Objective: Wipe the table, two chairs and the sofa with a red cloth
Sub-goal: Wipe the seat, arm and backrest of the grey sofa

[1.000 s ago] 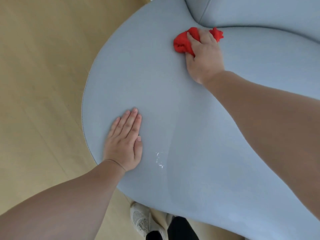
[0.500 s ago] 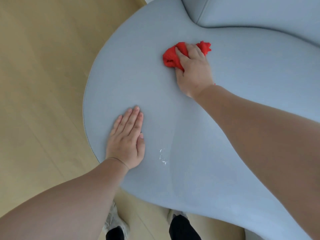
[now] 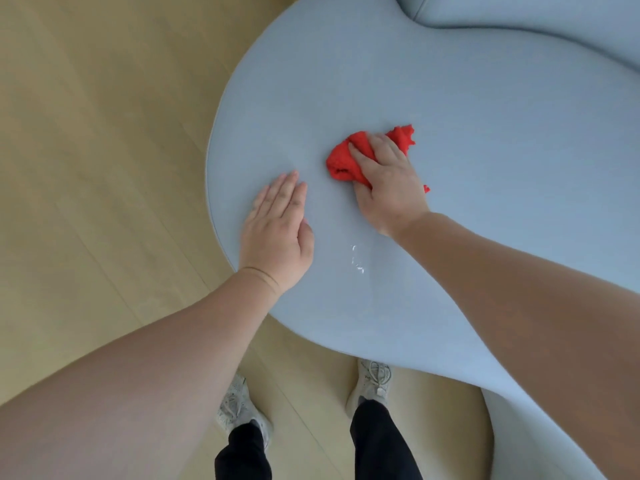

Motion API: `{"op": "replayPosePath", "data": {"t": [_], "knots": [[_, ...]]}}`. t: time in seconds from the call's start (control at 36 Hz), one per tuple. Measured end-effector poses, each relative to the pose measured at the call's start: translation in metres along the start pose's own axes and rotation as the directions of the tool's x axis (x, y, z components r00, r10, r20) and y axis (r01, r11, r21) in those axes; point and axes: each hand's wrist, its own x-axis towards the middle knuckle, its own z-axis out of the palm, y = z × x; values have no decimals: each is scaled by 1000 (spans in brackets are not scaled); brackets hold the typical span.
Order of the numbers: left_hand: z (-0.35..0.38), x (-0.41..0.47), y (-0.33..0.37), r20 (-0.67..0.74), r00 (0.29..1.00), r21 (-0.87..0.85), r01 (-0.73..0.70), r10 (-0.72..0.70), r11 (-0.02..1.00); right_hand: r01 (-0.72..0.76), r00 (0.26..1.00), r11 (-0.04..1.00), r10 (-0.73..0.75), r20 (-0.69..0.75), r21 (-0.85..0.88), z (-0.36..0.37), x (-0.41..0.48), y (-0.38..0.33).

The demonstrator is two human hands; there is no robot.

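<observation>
A light blue sofa seat (image 3: pixel 467 140) with a rounded end fills most of the view. A bunched red cloth (image 3: pixel 346 159) lies on its middle. My right hand (image 3: pixel 388 183) lies on top of the cloth with its fingers curled over it, pressing it to the fabric. My left hand (image 3: pixel 277 230) rests flat on the seat near the left rim, fingers straight and together, a short gap from the cloth. A small shiny mark (image 3: pixel 356 259) sits on the seat between my wrists.
The sofa's backrest (image 3: pixel 519 10) rises at the top right, with a seam where it meets the seat. Light wooden floor (image 3: pixel 104 168) lies to the left and below. My two feet in grey sneakers (image 3: pixel 372 379) stand at the seat's near edge.
My right hand has dragged the red cloth from near the backrest seam toward me and closer to my left hand. The left hand stays flat on the seat.
</observation>
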Motion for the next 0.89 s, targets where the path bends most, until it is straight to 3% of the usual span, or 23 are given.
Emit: {"op": "replayPosePath", "data": {"t": [0.17, 0.36, 0.69, 0.89], "knots": [[-17, -32, -21, 52, 998, 26, -34, 33, 999, 36, 999, 998, -38, 34, 49, 14, -46, -17], [-31, -58, -29, 67, 997, 53, 22, -26, 998, 57, 996, 993, -63, 65, 101, 33, -116, -41], [-44, -71, -38, 103, 995, 85, -1, -8, 996, 119, 993, 984, -119, -9, 132, 61, -197, -56], [-46, -76, -49, 106, 994, 94, -39, 29, 995, 154, 986, 987, -150, -69, 52, 75, -205, -60]]}}
